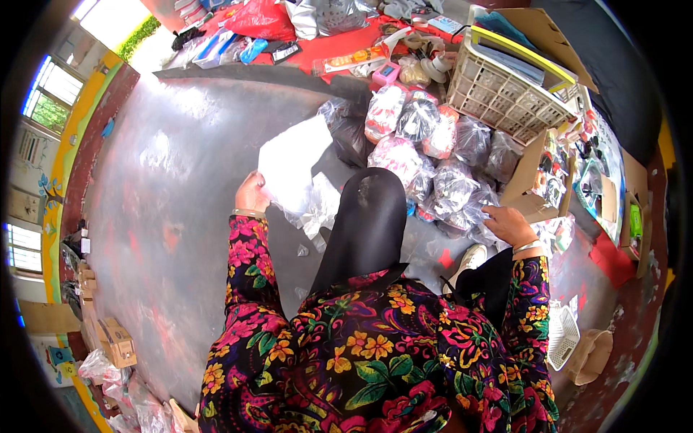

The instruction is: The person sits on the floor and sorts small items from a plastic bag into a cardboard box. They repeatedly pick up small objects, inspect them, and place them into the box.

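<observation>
White bag point(289, 169) on the grey floor point(180, 216), left hand point(251, 195) gripping its edge with fingers closed, right hand point(507, 224) resting with fingers spread on a heap of filled clear bags point(440, 162), basket point(505, 90) beyond

Left hand point(250, 193) on white plastic bag point(290, 167), right hand point(507, 224) among filled clear bags point(433, 155).

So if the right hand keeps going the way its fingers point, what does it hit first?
Most likely the pile of clear plastic bags just ahead of the right hand; its fingertips look about at the nearest bag, though depth is unclear.
</observation>
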Demonstrator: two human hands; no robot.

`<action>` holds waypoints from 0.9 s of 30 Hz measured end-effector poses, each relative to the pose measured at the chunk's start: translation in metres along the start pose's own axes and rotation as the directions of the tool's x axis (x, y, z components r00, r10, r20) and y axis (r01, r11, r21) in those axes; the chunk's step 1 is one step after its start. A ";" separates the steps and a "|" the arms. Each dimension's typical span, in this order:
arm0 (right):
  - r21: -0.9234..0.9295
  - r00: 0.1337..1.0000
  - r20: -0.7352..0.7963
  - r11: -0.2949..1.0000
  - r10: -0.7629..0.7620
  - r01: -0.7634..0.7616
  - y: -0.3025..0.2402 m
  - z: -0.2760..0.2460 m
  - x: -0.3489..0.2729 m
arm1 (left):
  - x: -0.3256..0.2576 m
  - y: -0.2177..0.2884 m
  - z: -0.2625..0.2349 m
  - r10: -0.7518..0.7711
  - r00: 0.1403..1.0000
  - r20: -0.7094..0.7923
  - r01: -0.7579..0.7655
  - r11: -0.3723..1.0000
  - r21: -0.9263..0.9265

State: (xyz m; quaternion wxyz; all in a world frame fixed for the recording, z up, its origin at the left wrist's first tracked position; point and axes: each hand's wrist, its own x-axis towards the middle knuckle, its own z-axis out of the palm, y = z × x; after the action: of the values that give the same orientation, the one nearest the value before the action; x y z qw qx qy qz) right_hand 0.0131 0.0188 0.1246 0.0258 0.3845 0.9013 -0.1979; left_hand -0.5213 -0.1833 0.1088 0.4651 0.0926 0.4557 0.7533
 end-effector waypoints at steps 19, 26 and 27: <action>-0.061 0.994 0.105 0.998 0.007 0.000 0.007 0.003 -0.002 | 0.028 -0.040 0.016 0.622 0.763 0.175 -0.090 -0.166 0.982; -0.092 0.995 0.097 0.995 0.039 -0.030 0.013 0.014 -0.001 | 0.026 0.011 0.025 0.432 0.790 0.435 -0.264 -0.401 0.877; -0.081 0.997 0.071 0.996 0.041 -0.035 0.017 0.014 0.000 | 0.029 0.020 0.028 0.497 0.809 0.314 -0.271 -0.159 0.949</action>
State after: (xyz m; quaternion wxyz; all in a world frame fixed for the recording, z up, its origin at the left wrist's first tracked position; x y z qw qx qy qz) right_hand 0.0235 0.0243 0.1055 0.0774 0.3928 0.8995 -0.1750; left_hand -0.5343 -0.1469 0.1320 -0.0273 0.4605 0.8307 0.3117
